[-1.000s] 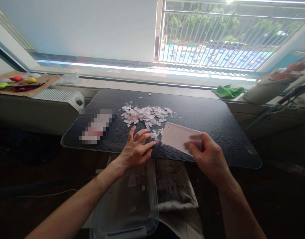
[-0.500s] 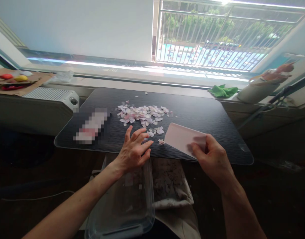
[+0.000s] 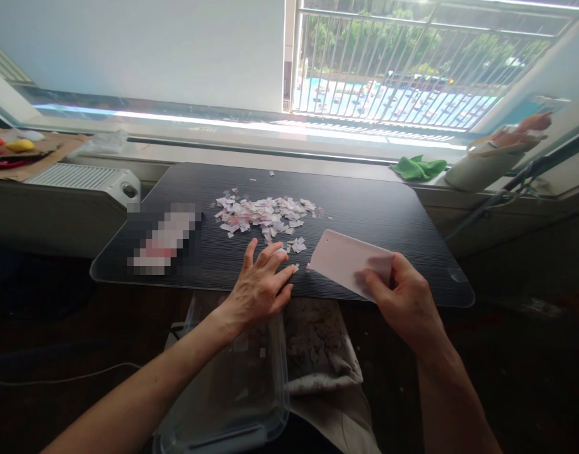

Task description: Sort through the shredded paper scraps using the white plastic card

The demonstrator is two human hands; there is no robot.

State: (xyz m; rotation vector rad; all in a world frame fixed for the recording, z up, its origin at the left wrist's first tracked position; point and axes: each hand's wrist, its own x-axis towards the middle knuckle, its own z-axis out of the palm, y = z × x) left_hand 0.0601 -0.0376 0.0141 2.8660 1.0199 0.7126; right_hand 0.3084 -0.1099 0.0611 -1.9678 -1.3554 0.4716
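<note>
Small cut paper pieces (image 3: pixel 261 214) lie in a loose pile on the dark wood-grain table (image 3: pixel 374 202). My left hand (image 3: pixel 263 280) is open, palm down with fingers spread, over the front part of the table, its fingertips at a few stray pieces. In my right hand (image 3: pixel 400 293) is a thin, flat, pale pinkish-white card-like sheet (image 3: pixel 348 258) with a small hole near one corner. My thumb lies on its face. The sheet's far edge is low over the tabletop, near the stray pieces; whether it touches the table I cannot tell.
Below the table's front edge is a clear plastic bin (image 3: pixel 251 391) with a few paper bits in it. A blurred-out item (image 3: pixel 164 243) lies at the table's left. A green cloth (image 3: pixel 419 168) and a pale pot (image 3: pixel 482 165) stand by the window; a white radiator (image 3: pixel 81 180) is at left.
My left hand's fingers have come down onto the near stray pieces, shifting some. The right hand still holds the sheet in nearly the same place. The whole view has shifted slightly.
</note>
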